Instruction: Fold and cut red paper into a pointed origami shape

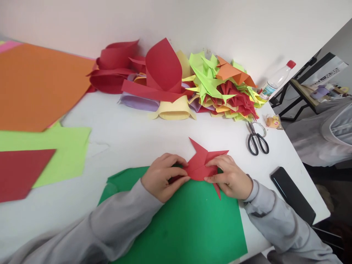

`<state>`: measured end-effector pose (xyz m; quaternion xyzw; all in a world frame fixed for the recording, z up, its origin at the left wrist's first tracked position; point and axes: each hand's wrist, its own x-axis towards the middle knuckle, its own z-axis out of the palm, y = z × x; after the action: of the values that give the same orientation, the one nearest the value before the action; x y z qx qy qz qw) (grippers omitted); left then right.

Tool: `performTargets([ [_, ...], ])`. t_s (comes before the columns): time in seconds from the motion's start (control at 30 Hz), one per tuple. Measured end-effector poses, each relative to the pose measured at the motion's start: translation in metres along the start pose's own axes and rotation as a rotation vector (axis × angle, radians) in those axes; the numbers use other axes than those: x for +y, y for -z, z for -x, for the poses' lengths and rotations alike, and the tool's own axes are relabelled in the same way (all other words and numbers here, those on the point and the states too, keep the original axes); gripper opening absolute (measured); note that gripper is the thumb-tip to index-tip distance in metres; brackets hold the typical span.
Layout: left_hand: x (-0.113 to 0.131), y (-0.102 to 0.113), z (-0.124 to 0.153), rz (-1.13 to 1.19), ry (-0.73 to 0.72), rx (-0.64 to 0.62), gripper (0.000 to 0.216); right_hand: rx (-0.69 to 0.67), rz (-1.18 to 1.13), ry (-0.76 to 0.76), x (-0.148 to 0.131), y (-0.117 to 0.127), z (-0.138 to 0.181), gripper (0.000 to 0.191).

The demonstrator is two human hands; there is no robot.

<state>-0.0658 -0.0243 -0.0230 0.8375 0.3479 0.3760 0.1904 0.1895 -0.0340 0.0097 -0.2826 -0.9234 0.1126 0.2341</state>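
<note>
A red folded paper shape (200,161) with several pointed tips lies over the far edge of a green sheet (189,220). My left hand (165,176) pinches its left side between thumb and fingers. On the right side, my right hand (230,176) grips the same paper, thumb below and fingers on top. One narrow red point sticks out below my right hand. Part of the folded paper is hidden under the fingers of both hands.
Folded paper pieces (209,84) and curled red paper (164,68) are heaped along the wall. Orange (41,88), light green (66,157) and red sheets (22,172) lie left. Scissors (257,141), tape, a wrapped snack (273,121), a bottle (277,80) and a black phone (293,194) are right.
</note>
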Motion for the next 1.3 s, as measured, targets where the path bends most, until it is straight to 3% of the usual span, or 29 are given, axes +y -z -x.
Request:
performTargets([
  [0.17, 0.007, -0.001, -0.001, 0.007, 0.176, -0.026, 0.025, -0.010, 0.006, 0.028, 0.000, 0.001, -0.001, 0.024],
  [0.3, 0.012, -0.003, -0.004, -0.042, 0.233, -0.018, 0.026, -0.019, 0.011, 0.029, -0.002, 0.002, -0.002, 0.023],
  [0.73, 0.014, -0.003, -0.007, -0.115, 0.229, -0.050, 0.020, 0.010, -0.074, 0.043, -0.008, 0.008, -0.004, 0.025],
  [1.03, 0.015, -0.004, -0.008, -0.145, 0.226, -0.050, 0.018, 0.032, -0.143, -0.179, -0.010, -0.005, -0.013, 0.014],
  [1.3, 0.014, -0.007, -0.007, -0.150, 0.233, -0.031, 0.018, 0.051, -0.147, -0.179, -0.010, -0.010, -0.011, 0.014],
])
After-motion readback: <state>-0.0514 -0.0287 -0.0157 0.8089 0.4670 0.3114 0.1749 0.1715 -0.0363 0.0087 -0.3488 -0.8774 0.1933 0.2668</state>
